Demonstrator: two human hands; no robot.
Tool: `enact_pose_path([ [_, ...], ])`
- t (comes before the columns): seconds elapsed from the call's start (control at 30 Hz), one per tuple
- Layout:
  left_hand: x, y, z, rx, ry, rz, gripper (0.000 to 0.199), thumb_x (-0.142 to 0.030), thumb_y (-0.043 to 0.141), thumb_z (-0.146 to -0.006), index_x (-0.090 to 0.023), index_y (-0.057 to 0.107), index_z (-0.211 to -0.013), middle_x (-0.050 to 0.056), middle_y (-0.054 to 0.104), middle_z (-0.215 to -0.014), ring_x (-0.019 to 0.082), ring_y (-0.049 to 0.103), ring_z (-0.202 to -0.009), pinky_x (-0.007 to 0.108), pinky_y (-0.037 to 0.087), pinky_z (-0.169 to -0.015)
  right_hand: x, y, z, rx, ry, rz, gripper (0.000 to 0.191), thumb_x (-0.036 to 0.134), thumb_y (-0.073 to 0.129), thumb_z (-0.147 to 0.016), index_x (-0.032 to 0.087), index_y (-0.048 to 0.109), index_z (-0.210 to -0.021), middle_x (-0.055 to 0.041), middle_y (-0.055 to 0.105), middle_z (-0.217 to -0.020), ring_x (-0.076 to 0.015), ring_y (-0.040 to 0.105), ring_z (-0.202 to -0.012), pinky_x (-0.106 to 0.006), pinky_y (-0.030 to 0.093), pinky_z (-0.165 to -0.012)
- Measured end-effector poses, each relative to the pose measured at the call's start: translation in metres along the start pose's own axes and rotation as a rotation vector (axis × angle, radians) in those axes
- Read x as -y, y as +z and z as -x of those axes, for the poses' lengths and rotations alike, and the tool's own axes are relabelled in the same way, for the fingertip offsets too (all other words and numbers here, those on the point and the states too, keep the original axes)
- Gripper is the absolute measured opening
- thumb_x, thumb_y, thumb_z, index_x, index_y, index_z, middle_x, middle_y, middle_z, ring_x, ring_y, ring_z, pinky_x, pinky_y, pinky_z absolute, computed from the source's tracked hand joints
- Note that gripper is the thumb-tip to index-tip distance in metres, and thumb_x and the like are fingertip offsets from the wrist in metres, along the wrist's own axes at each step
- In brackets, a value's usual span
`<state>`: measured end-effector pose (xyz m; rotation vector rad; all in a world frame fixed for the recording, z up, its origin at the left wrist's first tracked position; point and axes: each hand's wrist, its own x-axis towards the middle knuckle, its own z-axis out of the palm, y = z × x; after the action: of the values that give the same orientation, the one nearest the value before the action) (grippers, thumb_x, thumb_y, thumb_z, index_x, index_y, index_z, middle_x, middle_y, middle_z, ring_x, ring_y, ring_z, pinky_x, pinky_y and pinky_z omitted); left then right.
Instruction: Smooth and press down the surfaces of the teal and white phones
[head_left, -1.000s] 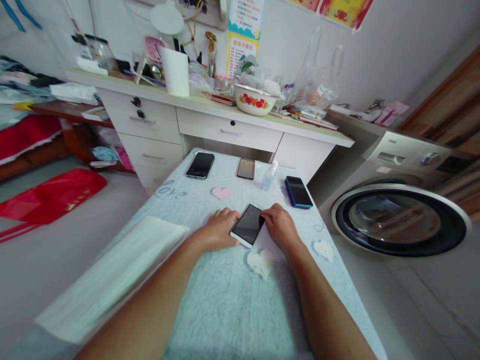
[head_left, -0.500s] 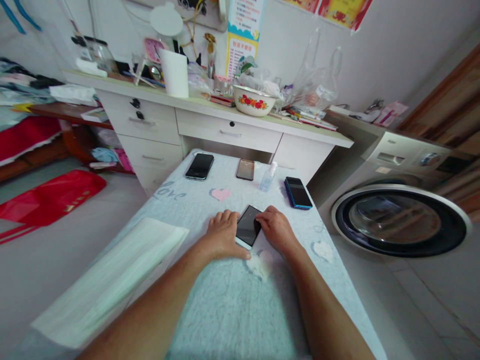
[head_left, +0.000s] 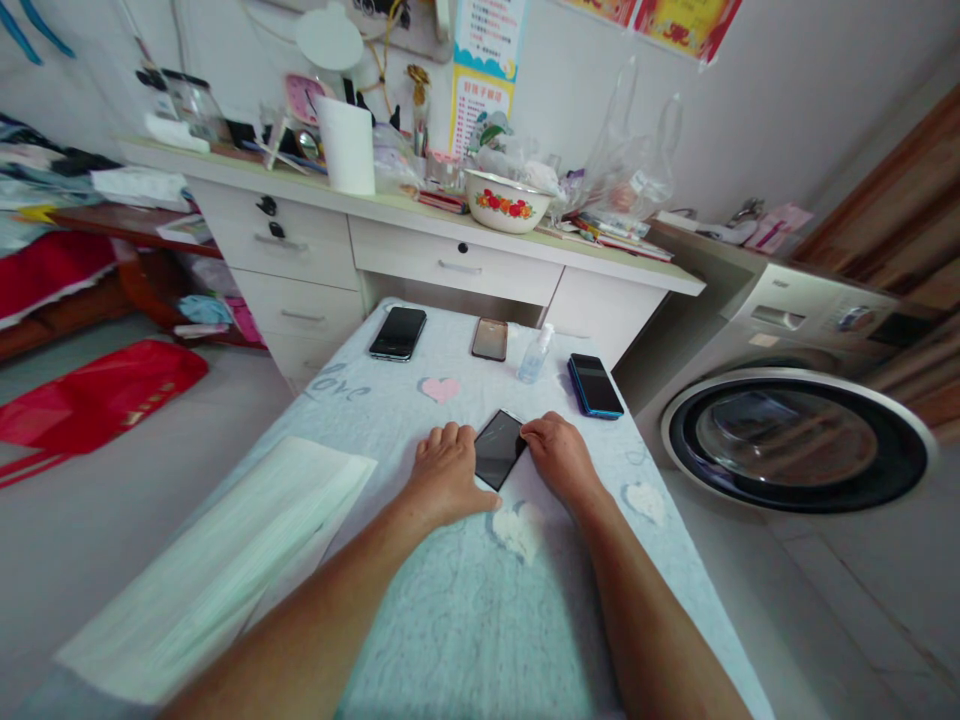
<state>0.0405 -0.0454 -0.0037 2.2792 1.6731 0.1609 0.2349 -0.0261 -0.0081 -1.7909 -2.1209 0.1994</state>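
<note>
A phone with a dark, glossy front lies between my hands on the cloth-covered table. My left hand rests along its left edge, fingers out flat and thumb spread toward the near corner. On the other side, my right hand has its fingertips pinched at the right edge; the exact grip is partly hidden. Beyond the hands are a black phone, a brownish phone case, a small clear spray bottle and a dark phone with a blue edge.
A folded pale cloth or paper sheet lies on the table's left. Behind stands a white desk carrying a paper roll, a flowered bowl and plastic bags. To the right is a washing machine; a red bag lies on the floor.
The phone's white lower border, visible before, no longer shows; a dark edge is there instead. My right fingertips have shifted slightly off the screen to its right edge. My left hand has barely moved.
</note>
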Motion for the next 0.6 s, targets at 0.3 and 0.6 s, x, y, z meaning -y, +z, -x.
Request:
enact_pose_path([
  [0.3, 0.013, -0.003, -0.006, 0.015, 0.011, 0.03, 0.066, -0.048, 0.068, -0.055, -0.023, 0.044, -0.111, 0.008, 0.047, -0.116, 0.03, 0.045, -0.111, 0.04, 0.04, -0.088, 0.017, -0.001, 0.006, 0.048, -0.096, -0.028, 0.021, 0.014, 0.05, -0.088, 0.02, 0.07, -0.086, -0.003, 0.059, -0.086, -0.0122, 0.056, -0.08, -0.021, 0.037, -0.073],
  [0.6, 0.021, -0.007, -0.01, 0.037, 0.055, 0.092, 0.068, -0.039, 0.067, -0.055, -0.024, 0.044, -0.117, 0.008, 0.046, -0.117, 0.03, 0.044, -0.111, 0.04, 0.04, -0.091, 0.031, -0.001, 0.013, 0.081, -0.25, -0.074, 0.022, 0.013, 0.05, -0.089, 0.019, 0.067, -0.077, -0.0014, 0.056, -0.081, -0.0113, 0.053, -0.076, -0.021, 0.036, -0.069],
])
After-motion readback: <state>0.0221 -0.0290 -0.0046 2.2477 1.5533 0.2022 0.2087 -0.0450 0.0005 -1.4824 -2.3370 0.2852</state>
